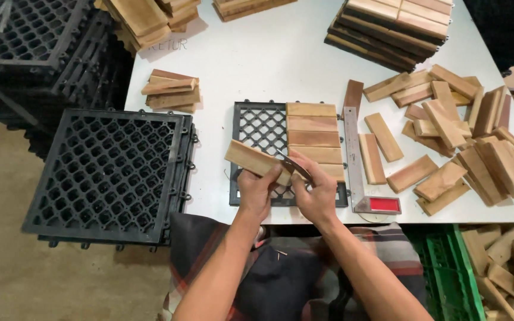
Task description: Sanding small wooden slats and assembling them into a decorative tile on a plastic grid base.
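My left hand (256, 189) grips a light wooden slat (251, 159), held tilted above the near left part of a black plastic grid tile (261, 125). My right hand (313, 187) holds a small knife (292, 165) whose blade rests against the slat's right end. The grid tile lies on the white table (281, 53). Several wooden slats (312, 138) fill its right half in a column. A metal try square with a red handle (361, 178) lies just right of the tile.
Loose wooden slats (459, 137) are scattered at the right. Stacks of finished wood tiles (391, 24) stand at the back. A small slat pile (172, 90) sits left of centre. Black grid tiles (111, 172) are stacked left, a green crate (447, 273) sits at lower right.
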